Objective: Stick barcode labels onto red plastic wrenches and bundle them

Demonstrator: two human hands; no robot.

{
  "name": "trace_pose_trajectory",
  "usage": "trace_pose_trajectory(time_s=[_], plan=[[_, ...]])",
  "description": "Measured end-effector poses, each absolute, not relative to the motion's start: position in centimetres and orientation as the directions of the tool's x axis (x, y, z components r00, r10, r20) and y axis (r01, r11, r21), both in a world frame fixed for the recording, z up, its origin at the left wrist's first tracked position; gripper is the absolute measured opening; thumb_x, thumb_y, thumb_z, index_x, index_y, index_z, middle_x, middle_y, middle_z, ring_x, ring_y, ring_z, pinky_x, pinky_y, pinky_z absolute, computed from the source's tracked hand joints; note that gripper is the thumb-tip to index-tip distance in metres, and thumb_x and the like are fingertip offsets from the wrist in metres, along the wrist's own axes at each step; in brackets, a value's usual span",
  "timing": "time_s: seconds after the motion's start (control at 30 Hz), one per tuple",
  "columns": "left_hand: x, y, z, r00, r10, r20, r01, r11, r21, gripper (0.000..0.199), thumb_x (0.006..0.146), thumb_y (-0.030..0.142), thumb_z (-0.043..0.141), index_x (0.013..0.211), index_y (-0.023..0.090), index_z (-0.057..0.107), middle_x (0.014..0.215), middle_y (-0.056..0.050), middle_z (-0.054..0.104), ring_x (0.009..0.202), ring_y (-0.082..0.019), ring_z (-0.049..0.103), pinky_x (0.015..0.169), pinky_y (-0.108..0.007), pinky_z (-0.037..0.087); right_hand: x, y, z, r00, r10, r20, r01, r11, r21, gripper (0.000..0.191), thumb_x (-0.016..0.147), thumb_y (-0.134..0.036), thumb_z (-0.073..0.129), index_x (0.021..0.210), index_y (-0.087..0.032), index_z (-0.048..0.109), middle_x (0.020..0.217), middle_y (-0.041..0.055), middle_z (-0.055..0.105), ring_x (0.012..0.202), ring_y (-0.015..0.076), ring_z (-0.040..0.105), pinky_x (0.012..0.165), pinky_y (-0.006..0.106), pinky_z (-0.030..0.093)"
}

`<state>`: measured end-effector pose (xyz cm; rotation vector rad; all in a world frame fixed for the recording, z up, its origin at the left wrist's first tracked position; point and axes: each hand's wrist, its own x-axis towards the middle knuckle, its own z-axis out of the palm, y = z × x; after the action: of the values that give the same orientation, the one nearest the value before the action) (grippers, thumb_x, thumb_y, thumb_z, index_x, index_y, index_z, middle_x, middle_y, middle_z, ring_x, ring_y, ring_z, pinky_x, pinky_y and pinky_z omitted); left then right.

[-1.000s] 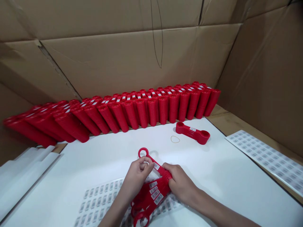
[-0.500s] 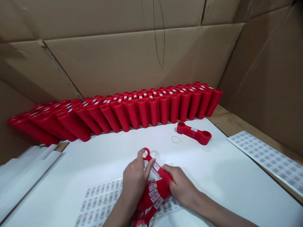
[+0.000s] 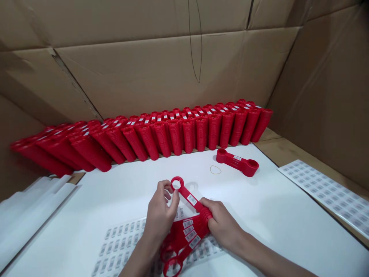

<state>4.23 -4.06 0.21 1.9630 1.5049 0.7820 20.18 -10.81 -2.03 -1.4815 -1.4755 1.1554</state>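
Head view: left hand [image 3: 160,217] and right hand [image 3: 223,225] both work over the near part of the white table [image 3: 253,215]. Right hand is clamped on a fanned bundle of red plastic pieces [image 3: 184,240], fingers wrapped where the pieces converge, holding them together. Bundle's far ends splay toward the near table edge, with rings showing at the bottom of the view and white barcode labels on the visible faces.

Top red piece [image 3: 188,198] angles up and left out of the bundle, with its own barcode label [image 3: 191,199]. Its ring end sits at the left hand: thumb against the lower rim, fingers [image 3: 164,185] curled just left of it, so that grip reads as closed on the ring.

Barcode sticker sheet [image 3: 123,246] lies on the table under the hands and bundle; contact with the bundle can't be told.

Farther up the table: loose red piece [image 3: 237,163], lying flat, label up, with a rubber band [image 3: 215,169] just left of it. Left of the table: white paper sheets [image 3: 34,211]. Right of it: second barcode sticker sheet [image 3: 325,192].

Beyond the far table edge: long leaning row of stacked red pieces [image 3: 184,134], then cardboard wall [image 3: 144,77].
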Motion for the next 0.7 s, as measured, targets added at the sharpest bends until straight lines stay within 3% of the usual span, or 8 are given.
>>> trace_pose_trajectory(time_s=[0.1, 0.3, 0.43, 0.53, 0.6, 0.7], plan=[[4.26, -4.03, 0.34, 0.187, 0.976, 0.112, 0.611, -0.205, 0.765, 0.025, 0.085, 0.043, 0.04, 0.093, 0.019, 0.04, 0.079, -0.001, 0.053, 0.064, -0.014, 0.052, 0.06, -0.026, 0.04, 20.22, -10.81, -1.9, -0.094, 0.993, -0.076, 0.328, -0.041, -0.944, 0.022, 0.062, -0.007, 0.032, 0.072, -0.013, 0.05, 0.074, 0.0003, 0.059, 0.064, 0.0074, 0.05, 0.058, 0.014, 0.033], [3.89, -3.85, 0.17, 0.202, 0.975, 0.092, 0.608, -0.199, 0.769, 0.012, 0.083, 0.03, 0.036, 0.09, 0.02, 0.036, 0.067, 0.003, 0.047, 0.054, -0.012, 0.045, 0.055, -0.024, 0.033, 20.35, -10.83, -2.09, -0.056, 0.991, -0.121, 0.352, -0.094, -0.931, 0.023, 0.06, -0.007, 0.033, 0.073, -0.013, 0.051, 0.075, 0.001, 0.059, 0.065, 0.0081, 0.051, 0.057, 0.015, 0.033], [3.85, -3.95, 0.42, 0.296, 0.952, 0.074, 0.726, -0.274, 0.631, 0.004, 0.078, 0.021, 0.034, 0.078, 0.019, 0.038, 0.066, 0.002, 0.048, 0.059, -0.013, 0.044, 0.058, -0.024, 0.031, 20.52, -10.6, -2.38, -0.017, 0.989, -0.148, 0.306, -0.136, -0.942, 0.028, 0.059, -0.005, 0.03, 0.075, -0.013, 0.052, 0.072, 0.0001, 0.059, 0.063, 0.0074, 0.051, 0.056, 0.014, 0.034], [3.98, -3.96, 0.67, 0.35, 0.937, -0.012, 0.822, -0.301, 0.484, 0.019, 0.084, 0.03, 0.032, 0.073, 0.018, 0.041, 0.064, 0.0, 0.049, 0.06, -0.014, 0.045, 0.058, -0.026, 0.028, 20.54, -10.53, -2.52, -0.016, 0.99, -0.138, 0.296, -0.127, -0.947, 0.029, 0.059, -0.005, 0.03, 0.075, -0.013, 0.052, 0.07, 0.0, 0.058, 0.062, 0.0072, 0.051, 0.055, 0.014, 0.034], [3.93, -3.95, 0.7, 0.352, 0.929, -0.112, 0.878, -0.287, 0.383, 0.026, 0.088, 0.036, 0.029, 0.082, 0.018, 0.047, 0.063, -0.001, 0.051, 0.06, -0.016, 0.047, 0.057, -0.026, 0.027, 20.47, -10.59, -2.53, -0.026, 0.992, -0.125, 0.295, -0.112, -0.949, 0.029, 0.059, -0.005, 0.03, 0.076, -0.012, 0.053, 0.071, 0.0004, 0.059, 0.063, 0.0073, 0.051, 0.055, 0.014, 0.034], [3.52, -4.03, 0.57, 0.362, 0.909, -0.207, 0.911, -0.298, 0.284, 0.03, 0.089, 0.031, 0.028, 0.103, 0.02, 0.052, 0.07, -0.003, 0.057, 0.067, -0.02, 0.053, 0.06, -0.028, 0.031, 20.28, -10.76, -2.49, -0.029, 0.991, -0.128, 0.314, -0.112, -0.943, 0.027, 0.061, -0.006, 0.031, 0.075, -0.012, 0.054, 0.07, 0.0006, 0.058, 0.061, 0.0073, 0.05, 0.054, 0.014, 0.033]])
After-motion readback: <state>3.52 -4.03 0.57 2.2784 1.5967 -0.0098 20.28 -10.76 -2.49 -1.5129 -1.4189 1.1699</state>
